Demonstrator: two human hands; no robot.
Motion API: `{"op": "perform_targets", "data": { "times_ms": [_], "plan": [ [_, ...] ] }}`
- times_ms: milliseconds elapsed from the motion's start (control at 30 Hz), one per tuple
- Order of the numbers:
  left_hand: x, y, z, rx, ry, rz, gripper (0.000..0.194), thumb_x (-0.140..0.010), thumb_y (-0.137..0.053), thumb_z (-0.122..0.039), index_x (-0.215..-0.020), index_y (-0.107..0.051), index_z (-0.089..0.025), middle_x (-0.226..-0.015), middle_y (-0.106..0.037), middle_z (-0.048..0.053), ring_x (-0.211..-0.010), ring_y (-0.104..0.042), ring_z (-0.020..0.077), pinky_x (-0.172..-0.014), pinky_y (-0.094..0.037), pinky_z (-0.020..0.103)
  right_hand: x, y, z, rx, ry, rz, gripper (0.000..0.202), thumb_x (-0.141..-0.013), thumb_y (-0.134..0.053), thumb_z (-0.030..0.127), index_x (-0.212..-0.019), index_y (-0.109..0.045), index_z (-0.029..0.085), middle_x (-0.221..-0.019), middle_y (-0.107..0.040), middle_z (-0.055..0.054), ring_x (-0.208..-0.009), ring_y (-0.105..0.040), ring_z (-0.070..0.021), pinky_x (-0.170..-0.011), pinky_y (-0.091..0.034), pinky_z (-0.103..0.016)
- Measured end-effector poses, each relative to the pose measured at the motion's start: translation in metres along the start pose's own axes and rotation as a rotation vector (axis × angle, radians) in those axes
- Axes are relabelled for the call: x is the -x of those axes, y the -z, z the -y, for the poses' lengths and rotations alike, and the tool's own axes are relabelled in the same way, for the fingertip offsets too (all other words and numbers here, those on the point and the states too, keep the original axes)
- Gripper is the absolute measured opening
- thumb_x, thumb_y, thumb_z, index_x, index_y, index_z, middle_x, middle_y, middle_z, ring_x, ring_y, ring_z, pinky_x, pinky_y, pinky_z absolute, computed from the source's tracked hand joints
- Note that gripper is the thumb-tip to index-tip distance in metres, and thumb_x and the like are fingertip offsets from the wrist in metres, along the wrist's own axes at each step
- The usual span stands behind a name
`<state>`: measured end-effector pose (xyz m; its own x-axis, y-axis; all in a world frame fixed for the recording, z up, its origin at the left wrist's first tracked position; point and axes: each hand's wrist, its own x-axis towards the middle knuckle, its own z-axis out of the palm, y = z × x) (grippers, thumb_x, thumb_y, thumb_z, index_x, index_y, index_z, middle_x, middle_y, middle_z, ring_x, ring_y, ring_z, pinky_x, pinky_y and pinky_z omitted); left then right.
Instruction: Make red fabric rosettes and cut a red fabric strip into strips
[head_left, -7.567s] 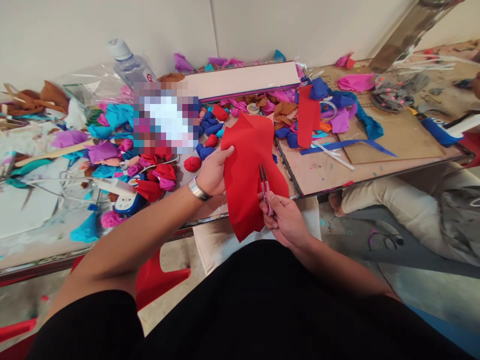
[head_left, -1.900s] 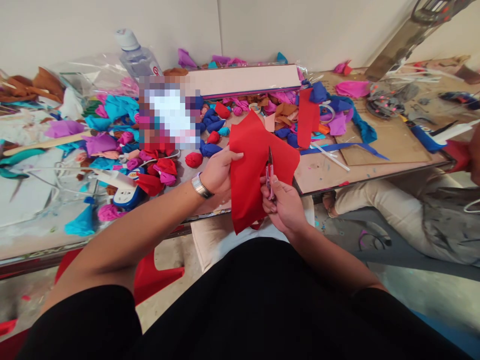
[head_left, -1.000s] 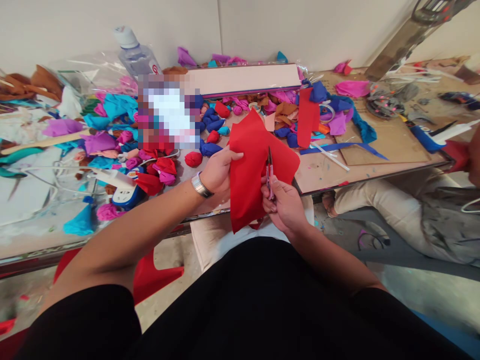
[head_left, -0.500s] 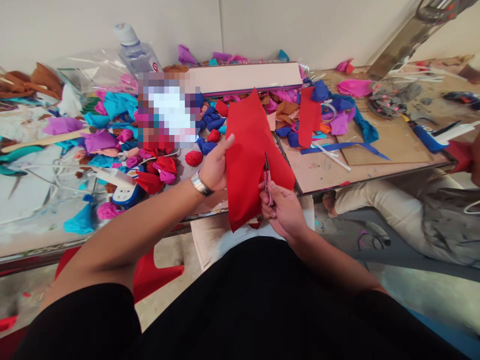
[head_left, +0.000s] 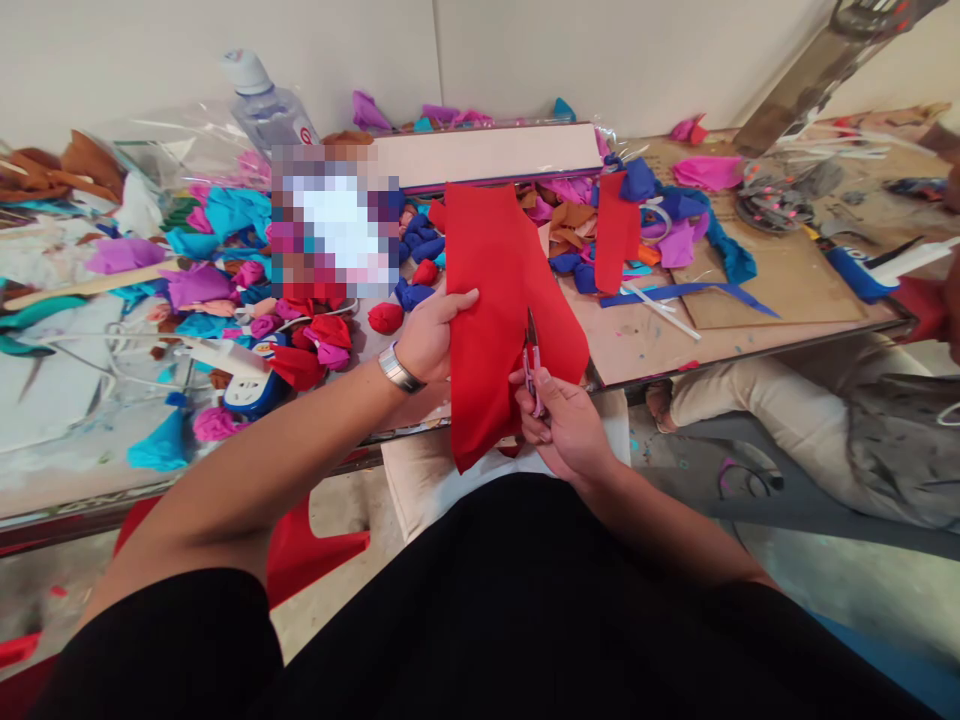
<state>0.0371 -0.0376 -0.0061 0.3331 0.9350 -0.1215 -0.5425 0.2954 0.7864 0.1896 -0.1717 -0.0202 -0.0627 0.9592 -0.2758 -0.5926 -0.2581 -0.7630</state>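
A large sheet of plain red material [head_left: 487, 290], crepe paper or cloth by its look, hangs over the table's front edge. My left hand [head_left: 435, 335] grips its left edge, thumb on top and the other fingers hidden behind. In my right hand [head_left: 562, 415] is a pair of scissors [head_left: 532, 375], blades pointing away from me. The blades sit in a slit that splits the sheet into a left strip and a right flap. Both hands are close to my body, in front of my black shirt.
Crumpled coloured pieces [head_left: 202, 285] cover the left of the table, near a water bottle [head_left: 270, 115] and a power strip [head_left: 255, 385]. A narrow red strip [head_left: 611, 235] lies to the right, beside a tape roll [head_left: 658, 222]. Another person's leg [head_left: 757, 400] is at the right.
The sheet's left part has shifted slightly left and its top now folds flat rather than peaking. The scissor handles have spread a little. My left hand has dropped slightly.
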Motion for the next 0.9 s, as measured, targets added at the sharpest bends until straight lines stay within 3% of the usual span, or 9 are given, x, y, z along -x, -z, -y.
{"op": "perform_targets", "data": {
  "times_ms": [233, 433, 700, 900],
  "plan": [
    [0.0004, -0.0009, 0.0006, -0.004, -0.07, -0.05, 0.058, -0.082, -0.078, -0.019, -0.139, -0.067, -0.026, -0.113, -0.084, 0.001, -0.127, -0.077, 0.0303, -0.117, -0.058, 0.044, 0.0018, -0.0058, -0.0038, -0.013, 0.018, -0.009, 0.047, -0.084, -0.09, 0.059, -0.101, -0.078, 0.017, -0.07, -0.055, 0.007, -0.043, -0.029, -0.0009, -0.042, -0.016, -0.021],
    [0.0023, -0.0037, 0.0003, 0.018, -0.051, -0.031, 0.061, -0.082, -0.078, -0.018, -0.141, -0.064, -0.026, -0.116, -0.085, 0.002, -0.124, -0.078, 0.0308, -0.116, -0.059, 0.044, -0.0009, -0.0079, -0.0058, -0.005, 0.037, -0.021, 0.045, -0.087, -0.088, 0.059, -0.101, -0.078, 0.017, -0.071, -0.055, 0.007, -0.043, -0.03, -0.0015, -0.042, -0.016, -0.022],
    [0.0039, -0.0071, -0.001, 0.004, -0.066, -0.062, 0.05, -0.08, -0.078, -0.018, -0.13, -0.071, -0.024, -0.109, -0.084, 0.003, -0.13, -0.075, 0.0318, -0.119, -0.057, 0.045, -0.0022, -0.0082, -0.0072, -0.002, 0.053, -0.025, 0.043, -0.087, -0.088, 0.059, -0.099, -0.078, 0.019, -0.071, -0.055, 0.007, -0.043, -0.03, -0.0017, -0.041, -0.016, -0.022],
    [0.0021, -0.0055, -0.0001, -0.006, -0.066, -0.064, 0.058, -0.077, -0.082, -0.022, -0.134, -0.068, -0.026, -0.117, -0.084, 0.002, -0.134, -0.073, 0.0318, -0.12, -0.055, 0.045, -0.0011, -0.0097, -0.0072, 0.01, 0.058, -0.036, 0.046, -0.085, -0.089, 0.061, -0.099, -0.077, 0.019, -0.07, -0.054, 0.007, -0.043, -0.03, -0.0019, -0.042, -0.016, -0.022]
  ]
}}
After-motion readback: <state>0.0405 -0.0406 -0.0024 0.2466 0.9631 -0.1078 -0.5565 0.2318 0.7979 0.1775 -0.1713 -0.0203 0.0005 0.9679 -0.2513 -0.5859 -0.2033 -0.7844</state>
